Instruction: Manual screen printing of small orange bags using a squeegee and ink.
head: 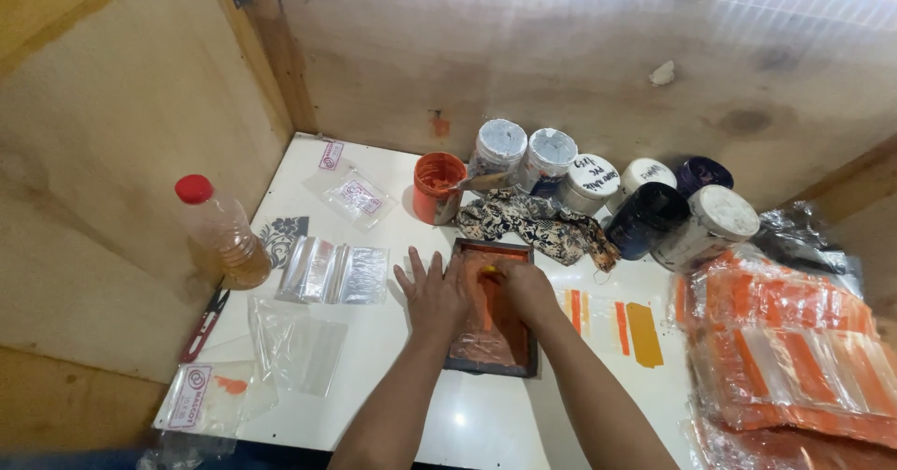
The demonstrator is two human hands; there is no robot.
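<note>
Head view, looking down at a white table [374, 358] set in a plywood corner. A small dark-framed printing screen [493, 339] lies flat near the table's middle, its mesh smeared with orange ink.

Left hand [432, 294] lies flat, fingers spread, palm pressing the frame's left edge and the table beside it; it grips nothing, just pins the frame down. Right hand [523, 288] sits over the upper part of the mesh, fingers curled round something small with a yellow tip showing at the knuckles; probably a scraper, but too hidden to say, and I cannot tell how tight the grip is.

Handling, as a judgement: the frame looks light and stiff, the mesh thin and easily dented, wet ink slippery. Best held by the rim, not the mesh.

Around it: an open orange paint tub [437, 186] behind the frame, a patterned rag [533, 220] just beside it, and a row of lidded jars [598, 182] along the back wall. A bottle with a red cap [218, 232] stands at left, clear zip bags [334, 272] between bottle and frame, red-handled scissors [206, 325] at the table edge. A stack of orange-printed bags [785, 348] lies at right, with orange-striped bags [612, 325] just beside the frame.
</note>
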